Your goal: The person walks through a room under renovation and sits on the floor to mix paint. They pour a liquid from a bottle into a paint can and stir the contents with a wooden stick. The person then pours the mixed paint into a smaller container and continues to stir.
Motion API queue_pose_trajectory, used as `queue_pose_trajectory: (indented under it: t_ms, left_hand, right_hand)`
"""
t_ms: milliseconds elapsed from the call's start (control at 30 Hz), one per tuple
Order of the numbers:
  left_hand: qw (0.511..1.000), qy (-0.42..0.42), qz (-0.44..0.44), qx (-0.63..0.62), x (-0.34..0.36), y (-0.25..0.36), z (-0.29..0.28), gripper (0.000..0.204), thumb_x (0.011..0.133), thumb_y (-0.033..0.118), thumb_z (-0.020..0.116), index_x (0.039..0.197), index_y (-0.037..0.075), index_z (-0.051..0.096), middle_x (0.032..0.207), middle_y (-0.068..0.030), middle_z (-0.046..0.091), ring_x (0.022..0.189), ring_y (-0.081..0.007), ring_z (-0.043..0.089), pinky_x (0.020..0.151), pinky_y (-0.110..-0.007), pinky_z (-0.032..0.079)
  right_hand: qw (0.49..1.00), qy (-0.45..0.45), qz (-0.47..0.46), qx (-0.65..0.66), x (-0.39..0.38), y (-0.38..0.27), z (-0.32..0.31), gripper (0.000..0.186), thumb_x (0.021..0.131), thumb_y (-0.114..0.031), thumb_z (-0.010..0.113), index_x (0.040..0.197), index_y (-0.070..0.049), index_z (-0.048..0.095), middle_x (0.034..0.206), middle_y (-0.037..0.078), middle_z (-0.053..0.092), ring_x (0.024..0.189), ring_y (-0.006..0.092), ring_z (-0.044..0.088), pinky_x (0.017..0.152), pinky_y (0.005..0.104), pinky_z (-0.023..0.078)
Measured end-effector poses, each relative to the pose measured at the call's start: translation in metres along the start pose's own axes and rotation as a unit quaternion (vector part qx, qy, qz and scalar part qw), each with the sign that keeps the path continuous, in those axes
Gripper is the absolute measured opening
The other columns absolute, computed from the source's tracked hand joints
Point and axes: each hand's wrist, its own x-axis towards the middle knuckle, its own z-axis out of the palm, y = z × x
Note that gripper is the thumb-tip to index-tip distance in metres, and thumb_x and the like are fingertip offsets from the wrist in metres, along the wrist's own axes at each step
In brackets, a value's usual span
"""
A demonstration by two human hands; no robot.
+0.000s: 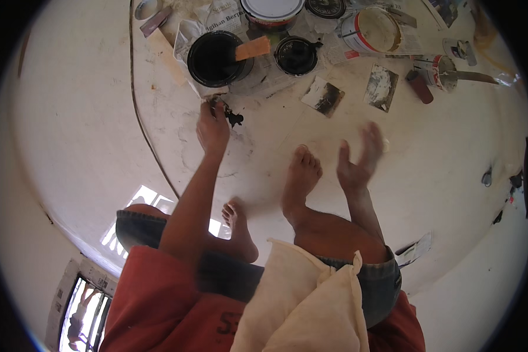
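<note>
My left hand is on the floor just below a can of black paint. Its fingers are pinched together at the edge of a small black-smeared piece, whose kind I cannot make out. A flat, orange-brown scraper-like piece lies across the can's right rim. My right hand hangs over the floor beside my right foot; it is slightly blurred, with thumb and fingers apart and nothing in it. Two paint-smeared cards, one black and white, the other mostly white, lie beyond it.
A smaller black-topped tin, a white-lidded can and a tipped can of pale filler stand on newspaper. Another small tin has a blade across it, near a dark red cylinder. A cable runs along the left.
</note>
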Motion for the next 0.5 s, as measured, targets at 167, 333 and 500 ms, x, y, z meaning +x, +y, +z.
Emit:
queue_pose_trajectory:
  t_ms: [167, 333, 500]
  left_hand:
    - [0.994, -0.040, 0.086, -0.051, 0.032, -0.005, -0.018, 0.031, 0.097, 0.028, 0.056, 0.118, 0.005, 0.064, 0.092, -0.0194, 0.070, 0.091, -0.0388, 0.067, 0.080, -0.044, 0.050]
    - [0.986, -0.149, 0.073, -0.027, 0.036, -0.016, -0.042, 0.036, 0.097, 0.024, 0.054, 0.129, 0.012, 0.062, 0.105, -0.0208, 0.069, 0.102, -0.0375, 0.065, 0.090, -0.044, 0.050]
    - [0.978, -0.189, 0.088, 0.012, 0.030, -0.022, -0.068, 0.042, 0.097, 0.026, 0.055, 0.136, 0.012, 0.057, 0.103, -0.0222, 0.069, 0.100, -0.0373, 0.066, 0.090, -0.044, 0.050]
  right_hand:
    - [0.979, -0.164, 0.091, -0.083, 0.044, 0.018, 0.068, 0.068, 0.076, -0.021, 0.080, 0.132, 0.001, 0.047, 0.142, 0.022, 0.044, 0.134, 0.0403, 0.039, 0.104, 0.0500, 0.038]
    - [0.953, -0.242, 0.180, 0.010, 0.036, 0.007, 0.063, 0.044, 0.073, -0.014, 0.081, 0.109, -0.003, 0.059, 0.116, 0.014, 0.059, 0.111, 0.0347, 0.054, 0.092, 0.0479, 0.043]
    - [0.949, -0.251, -0.004, 0.189, 0.009, -0.054, 0.063, 0.020, 0.077, -0.005, 0.072, 0.096, -0.009, 0.068, 0.093, 0.005, 0.063, 0.091, 0.0279, 0.061, 0.085, 0.0421, 0.047]
